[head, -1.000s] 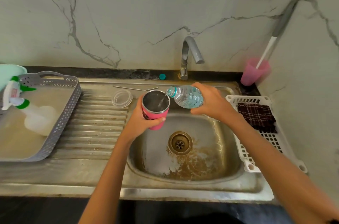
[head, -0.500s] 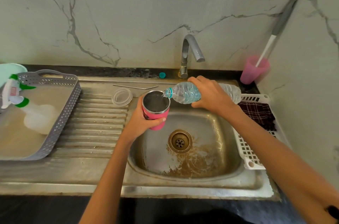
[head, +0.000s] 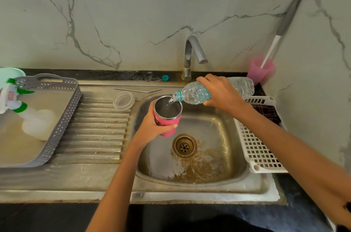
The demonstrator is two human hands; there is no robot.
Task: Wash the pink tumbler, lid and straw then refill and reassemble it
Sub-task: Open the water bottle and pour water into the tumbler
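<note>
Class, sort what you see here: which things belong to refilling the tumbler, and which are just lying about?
Job in hand: pink tumbler, water bottle, lid, straw.
Lying about: spray bottle, grey tray, white rack, cloth, pink cup.

Over sink (head: 218, 165) at eleven o'clock, tumbler (head: 168, 120); at one, bottle (head: 195, 93), mouth above it. On drainboard (head: 95, 127), lid (head: 123, 98); behind, straw (head: 136, 90).

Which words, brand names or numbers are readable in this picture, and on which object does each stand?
No text reads clearly.
On the spray bottle: a red label, too blurred to read.
On the pink tumbler: a dark mark, partly covered by the left hand, unreadable.
On the water bottle: no label visible.
</note>
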